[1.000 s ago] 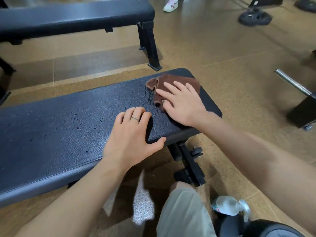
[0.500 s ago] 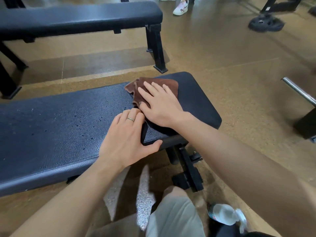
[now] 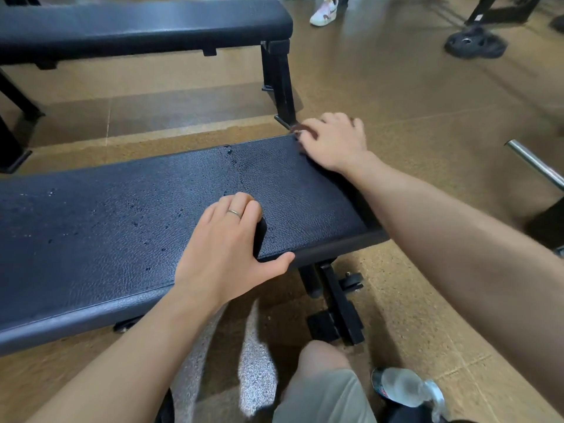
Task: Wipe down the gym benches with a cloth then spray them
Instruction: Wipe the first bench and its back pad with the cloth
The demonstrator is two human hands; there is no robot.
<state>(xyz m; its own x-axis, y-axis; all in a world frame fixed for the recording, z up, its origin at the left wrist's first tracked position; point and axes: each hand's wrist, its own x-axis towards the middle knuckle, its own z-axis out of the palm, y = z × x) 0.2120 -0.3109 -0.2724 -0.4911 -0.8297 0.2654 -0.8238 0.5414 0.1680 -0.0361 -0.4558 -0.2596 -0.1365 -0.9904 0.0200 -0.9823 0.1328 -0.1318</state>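
Observation:
The black padded bench runs across the view, its top speckled with droplets on the left half. My right hand is at the bench's far right corner, fingers bent down over the brown cloth. Only a small dark-brown edge of the cloth shows beside the fingers; the hand is motion-blurred. My left hand, wearing a ring, rests on the bench top near the front edge with the thumb along that edge, holding nothing. A clear spray bottle lies on the floor at the bottom right by my knee.
A second black bench stands behind, its leg close to the near bench's far corner. A weight plate lies on the floor at the top right and a metal bar juts in from the right. Someone's white shoe is at the top.
My right hand slid the cloth from the bench's middle right out to the far right corner, where the hand now hides most of it. My left hand stayed in place.

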